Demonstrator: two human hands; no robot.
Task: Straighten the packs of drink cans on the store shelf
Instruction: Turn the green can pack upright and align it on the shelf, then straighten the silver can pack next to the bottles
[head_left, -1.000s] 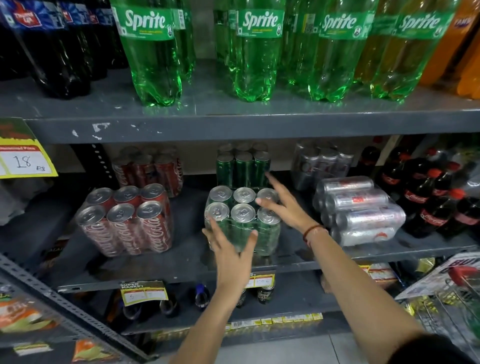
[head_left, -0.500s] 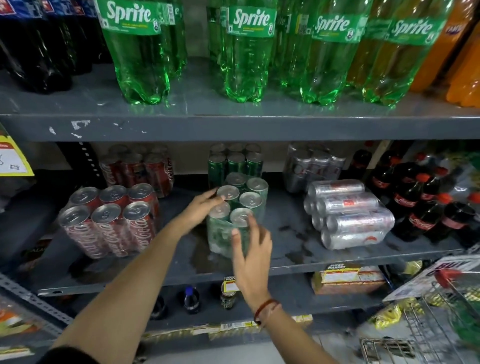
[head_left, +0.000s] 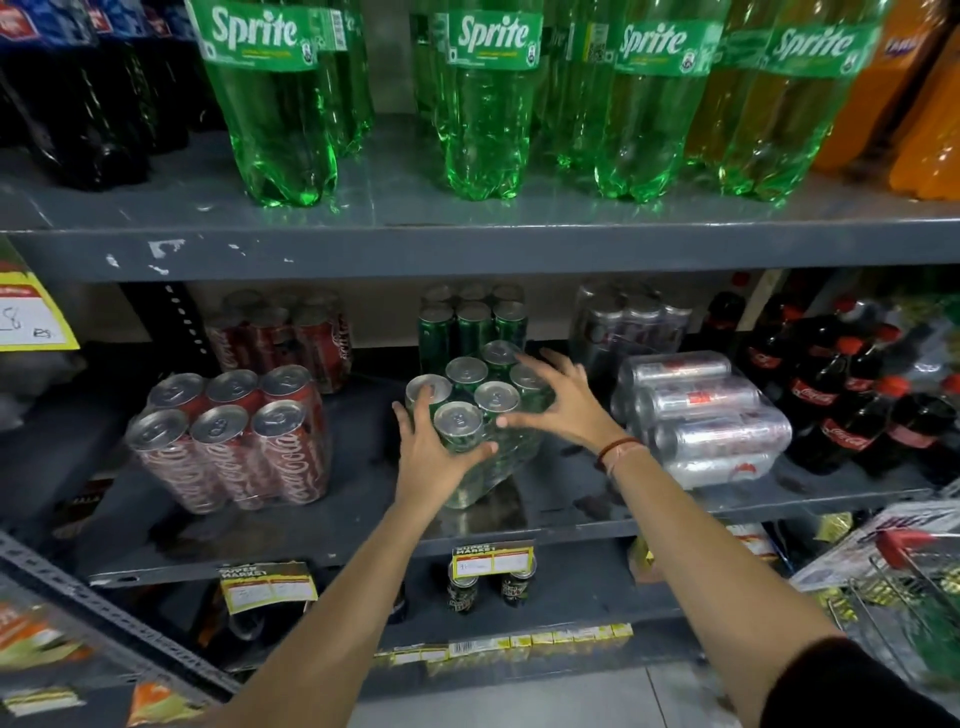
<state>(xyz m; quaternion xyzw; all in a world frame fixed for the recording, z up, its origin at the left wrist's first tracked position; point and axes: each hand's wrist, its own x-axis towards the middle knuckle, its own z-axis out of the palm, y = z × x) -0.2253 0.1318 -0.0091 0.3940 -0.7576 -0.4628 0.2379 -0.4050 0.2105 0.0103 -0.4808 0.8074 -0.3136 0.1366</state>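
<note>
A shrink-wrapped pack of green cans stands on the middle shelf, turned at an angle to the shelf edge. My left hand grips its front-left corner, thumb wrapped around the front can. My right hand, a red band on its wrist, presses spread fingers on the pack's right side and top. To the left a red Coca-Cola can pack stands tilted. To the right a silver can pack lies on its side.
Behind stand further red, green and silver can packs. Cola bottles crowd the shelf's right end. Sprite bottles fill the shelf above. A wire shopping cart is at the lower right.
The green pack has been turned from square to skewed. My right hand went from the pack's front to its right side; my left hand came from its back-left to the front-left corner.
</note>
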